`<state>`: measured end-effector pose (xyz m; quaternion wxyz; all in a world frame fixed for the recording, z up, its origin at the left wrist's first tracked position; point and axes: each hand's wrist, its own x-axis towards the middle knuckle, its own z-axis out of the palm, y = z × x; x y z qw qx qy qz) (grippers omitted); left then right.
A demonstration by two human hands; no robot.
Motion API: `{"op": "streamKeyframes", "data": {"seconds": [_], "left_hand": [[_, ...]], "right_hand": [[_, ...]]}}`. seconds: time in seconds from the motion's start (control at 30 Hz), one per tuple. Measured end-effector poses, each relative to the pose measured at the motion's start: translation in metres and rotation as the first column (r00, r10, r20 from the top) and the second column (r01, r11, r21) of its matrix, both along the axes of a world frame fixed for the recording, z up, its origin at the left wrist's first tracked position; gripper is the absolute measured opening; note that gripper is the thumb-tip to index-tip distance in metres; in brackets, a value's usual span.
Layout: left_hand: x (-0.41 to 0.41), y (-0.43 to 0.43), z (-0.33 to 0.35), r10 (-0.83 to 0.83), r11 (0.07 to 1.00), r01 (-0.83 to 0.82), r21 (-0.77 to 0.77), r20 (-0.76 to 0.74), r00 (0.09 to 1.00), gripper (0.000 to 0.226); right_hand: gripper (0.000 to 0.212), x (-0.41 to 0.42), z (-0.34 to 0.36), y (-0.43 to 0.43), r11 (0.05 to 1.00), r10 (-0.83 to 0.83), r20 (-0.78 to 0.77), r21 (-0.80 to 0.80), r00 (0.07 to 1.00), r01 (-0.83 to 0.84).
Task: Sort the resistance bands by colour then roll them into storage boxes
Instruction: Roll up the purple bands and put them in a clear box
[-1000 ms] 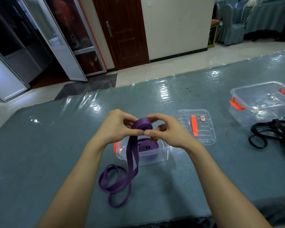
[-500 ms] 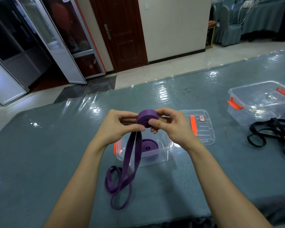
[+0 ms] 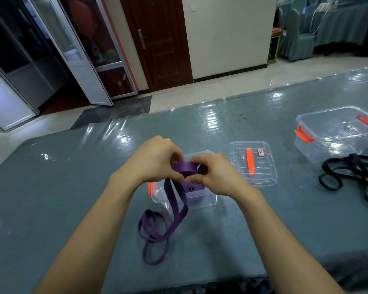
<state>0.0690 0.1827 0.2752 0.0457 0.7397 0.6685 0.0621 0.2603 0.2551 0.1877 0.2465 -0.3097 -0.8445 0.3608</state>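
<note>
Both hands pinch a partly rolled purple resistance band (image 3: pixel 184 169) above a small clear storage box (image 3: pixel 208 199) with orange clips. My left hand (image 3: pixel 155 160) grips the roll from the left, my right hand (image 3: pixel 217 175) from the right. The band's loose tail (image 3: pixel 157 228) hangs down in front of the box and loops on the table. Inside the box lies another rolled purple band (image 3: pixel 192 188). A tangle of black bands (image 3: pixel 353 175) rests on the table at the right.
The box's clear lid (image 3: pixel 253 164) with an orange handle lies just right of my hands. A second clear box (image 3: pixel 338 132) with orange clips stands open at the far right. The table (image 3: pixel 72 187) has a glossy grey-blue cover; its near edge is close below.
The roll has turned and grown in my hands, taking up more band. The loose tail on the table is shorter, and my hands sit slightly lower over the box.
</note>
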Motion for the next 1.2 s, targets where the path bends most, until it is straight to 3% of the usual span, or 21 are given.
{"op": "streamKeyframes", "data": {"seconds": [0.1,0.2,0.27,0.33,0.43,0.5,0.6,0.67,0.73,0.83,0.9,1.0,1.1,1.17,1.2], "left_hand": [[0.007,0.002,0.006,-0.008,1.000,0.005,-0.017,-0.130,0.991,0.040],[0.006,0.002,0.005,-0.008,1.000,0.008,0.000,-0.105,0.994,0.039],[0.001,0.000,0.002,0.005,1.000,-0.005,0.020,0.044,0.999,0.039],[-0.009,-0.004,-0.003,0.020,0.999,-0.032,0.032,0.309,0.951,0.039],[-0.022,-0.012,-0.013,0.036,0.997,-0.069,0.023,0.661,0.749,0.037],[-0.020,-0.015,-0.020,0.045,0.996,-0.089,0.014,0.782,0.621,0.038],[-0.011,-0.014,-0.028,0.008,0.994,-0.099,0.052,0.851,0.526,0.038],[-0.012,-0.013,-0.028,0.011,0.991,-0.118,0.070,0.816,0.578,0.034],[-0.018,-0.013,-0.025,0.045,0.992,-0.114,0.055,0.689,0.723,0.032],[-0.017,-0.011,-0.016,0.082,0.996,-0.088,-0.001,0.376,0.923,0.028],[-0.011,-0.008,-0.008,0.056,0.998,-0.052,-0.032,0.140,0.989,0.026],[-0.001,-0.003,0.005,0.021,0.997,-0.030,-0.064,-0.141,0.990,0.030],[-0.004,0.000,0.008,0.026,0.999,-0.030,-0.042,-0.105,0.994,0.032],[-0.011,-0.002,0.004,0.046,0.999,-0.044,-0.018,0.160,0.986,0.034],[-0.016,-0.004,0.000,0.057,0.998,-0.057,-0.007,0.335,0.941,0.037]], "right_hand": [[0.033,-0.001,0.002,-0.002,0.999,-0.003,0.049,0.035,0.999,0.002],[0.039,-0.001,0.007,-0.002,0.997,-0.034,0.029,0.067,0.999,0.032],[0.031,0.001,0.006,-0.003,0.998,-0.059,-0.061,0.013,0.996,0.060],[0.028,0.006,0.004,-0.002,0.988,-0.081,-0.212,-0.143,0.974,0.051],[0.026,0.015,0.004,0.002,0.943,-0.119,-0.417,-0.331,0.901,-0.028],[0.029,0.015,0.004,0.004,0.909,-0.142,-0.512,-0.406,0.847,-0.093],[0.040,0.009,0.002,0.003,0.855,-0.151,-0.608,-0.475,0.780,-0.205],[0.041,0.008,-0.001,0.003,0.835,-0.114,-0.580,-0.496,0.806,-0.239],[0.045,0.012,-0.001,0.006,0.883,-0.041,-0.419,-0.441,0.907,-0.163],[0.065,0.013,-0.001,0.010,0.991,-0.058,-0.086,-0.126,0.995,0.047],[0.052,0.005,-0.002,0.008,0.999,-0.045,0.016,0.017,0.999,0.045],[0.023,-0.006,-0.007,0.001,0.998,0.004,0.011,0.056,1.000,-0.004],[0.018,-0.002,-0.009,0.003,0.999,-0.026,-0.094,-0.027,0.995,0.024],[0.020,0.004,-0.008,0.006,0.988,-0.077,-0.204,-0.147,0.976,0.048],[0.021,0.007,-0.006,0.007,0.977,-0.094,-0.261,-0.208,0.961,0.039]]}}
